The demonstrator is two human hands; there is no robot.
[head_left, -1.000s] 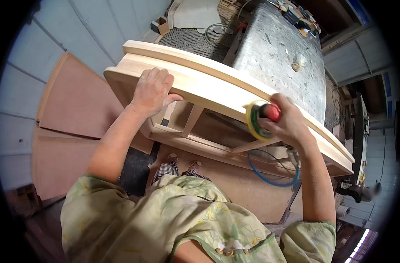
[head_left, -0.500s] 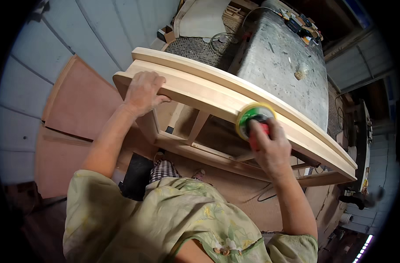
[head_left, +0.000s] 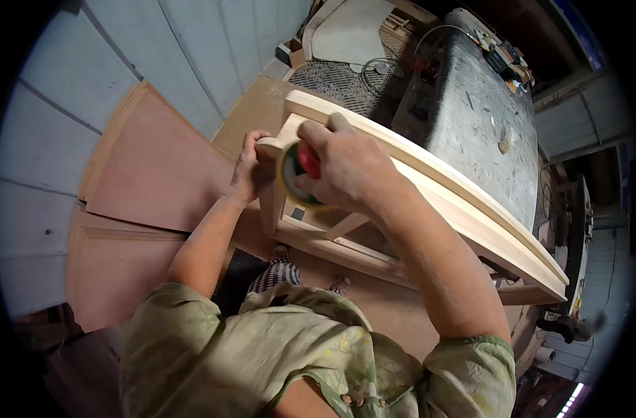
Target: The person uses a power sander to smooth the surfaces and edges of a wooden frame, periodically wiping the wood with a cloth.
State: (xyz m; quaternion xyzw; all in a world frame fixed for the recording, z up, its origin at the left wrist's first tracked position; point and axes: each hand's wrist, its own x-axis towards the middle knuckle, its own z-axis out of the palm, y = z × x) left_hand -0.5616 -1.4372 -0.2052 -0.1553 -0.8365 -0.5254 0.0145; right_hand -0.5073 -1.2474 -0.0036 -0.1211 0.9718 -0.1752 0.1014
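Right hand [head_left: 349, 164] held red-topped disc sander [head_left: 308, 159] at left end of pale wooden frame [head_left: 464, 221]; left hand [head_left: 248, 169] gripped frame's rounded corner [head_left: 268, 148]; frame stood beside grey-topped workbench [head_left: 471, 115]. Sanding judged unfinished; done and remaining stretches could not be told apart

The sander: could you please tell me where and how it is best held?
Probably by its red body, coming from the right: the body stands out from the middle of the wide round disc, on the side where the right hand wraps it.
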